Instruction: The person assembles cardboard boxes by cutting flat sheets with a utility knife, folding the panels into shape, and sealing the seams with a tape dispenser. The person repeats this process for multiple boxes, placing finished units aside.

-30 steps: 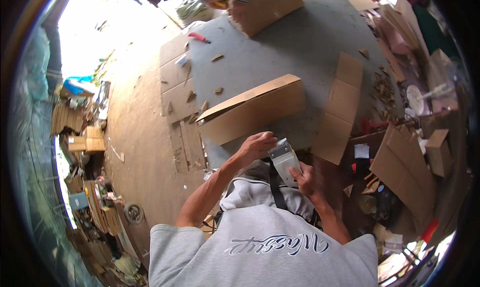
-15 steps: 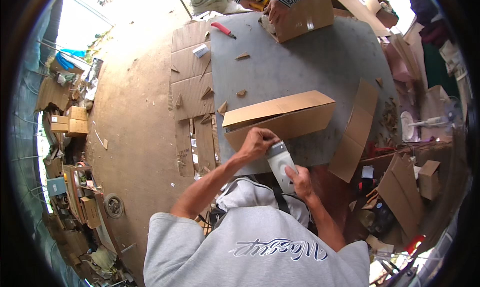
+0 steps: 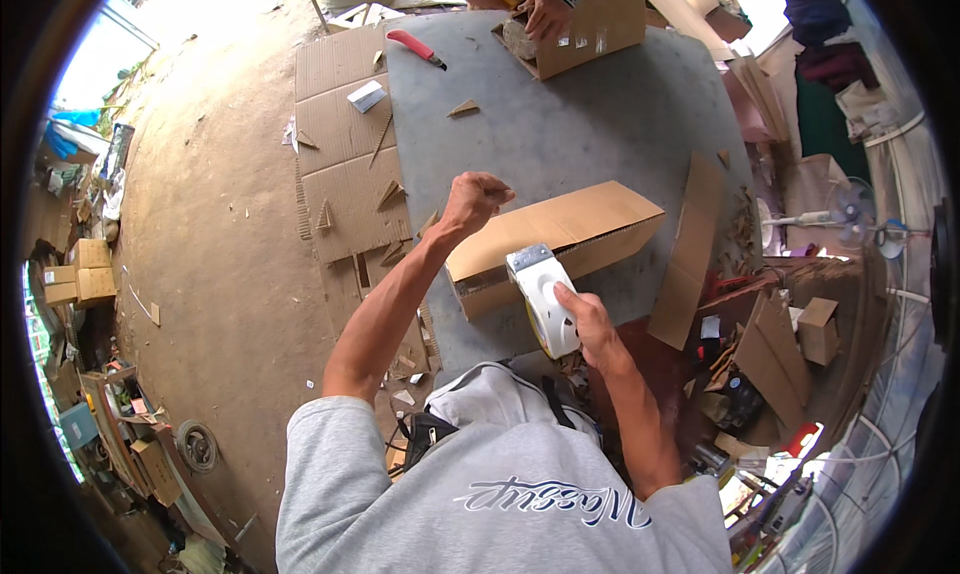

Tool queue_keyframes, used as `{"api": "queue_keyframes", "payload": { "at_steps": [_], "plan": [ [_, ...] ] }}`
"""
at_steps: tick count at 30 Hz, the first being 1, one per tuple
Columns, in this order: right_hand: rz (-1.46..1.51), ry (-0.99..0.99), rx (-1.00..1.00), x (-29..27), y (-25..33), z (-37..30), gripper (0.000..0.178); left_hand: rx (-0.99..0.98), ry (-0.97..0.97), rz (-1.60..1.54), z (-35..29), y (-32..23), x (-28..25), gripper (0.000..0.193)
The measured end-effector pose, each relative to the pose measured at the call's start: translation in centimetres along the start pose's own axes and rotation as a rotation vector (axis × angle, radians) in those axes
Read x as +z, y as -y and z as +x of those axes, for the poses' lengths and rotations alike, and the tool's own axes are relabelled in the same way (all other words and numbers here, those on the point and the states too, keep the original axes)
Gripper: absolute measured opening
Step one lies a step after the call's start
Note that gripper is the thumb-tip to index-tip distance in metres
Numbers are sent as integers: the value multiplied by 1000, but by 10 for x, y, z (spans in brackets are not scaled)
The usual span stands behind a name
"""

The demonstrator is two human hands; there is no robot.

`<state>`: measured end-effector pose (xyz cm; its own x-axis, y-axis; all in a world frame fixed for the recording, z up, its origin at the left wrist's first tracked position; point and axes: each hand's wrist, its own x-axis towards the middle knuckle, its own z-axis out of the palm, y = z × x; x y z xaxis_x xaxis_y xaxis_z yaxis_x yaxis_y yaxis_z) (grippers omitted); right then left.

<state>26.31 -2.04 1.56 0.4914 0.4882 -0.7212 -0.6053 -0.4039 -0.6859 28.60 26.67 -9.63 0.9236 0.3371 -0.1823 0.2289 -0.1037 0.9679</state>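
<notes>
My right hand (image 3: 590, 326) grips a white tape dispenser (image 3: 546, 299), its metal cutting end pointing up toward the near long side of a closed cardboard box (image 3: 565, 219). The long, narrow box lies at a slant on the grey tabletop (image 3: 600, 124), with a thin gap along its top flap. Raised at the box's left end is my left hand (image 3: 477, 202), apart from the dispenser. Its fingers are curled and pinched together; whatever may be between them is too small to make out.
Across the table, a person's hands (image 3: 545, 12) work at another cardboard box (image 3: 590, 36). A red-handled cutter (image 3: 416, 48) lies at the far left edge, beside flattened cardboard (image 3: 350, 184). A cardboard strip (image 3: 690, 254) lies right of my box. Small cardboard scraps (image 3: 463, 108) are scattered about.
My left hand has moved up and left, away from the dispenser's cutting end. My right hand has raised and tilted the dispenser nearer the box. The co-worker's hands have shifted slightly.
</notes>
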Motion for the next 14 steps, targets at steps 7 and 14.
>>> {"api": "queue_keyframes", "payload": {
  "at_steps": [7,14],
  "plan": [
    [-8,-37,150,9,12,17,59,108,45,61,-10,66,20,10],
    [95,-69,209,13,9,13,61,71,99,509,-27,46,23,19]
  ]
}}
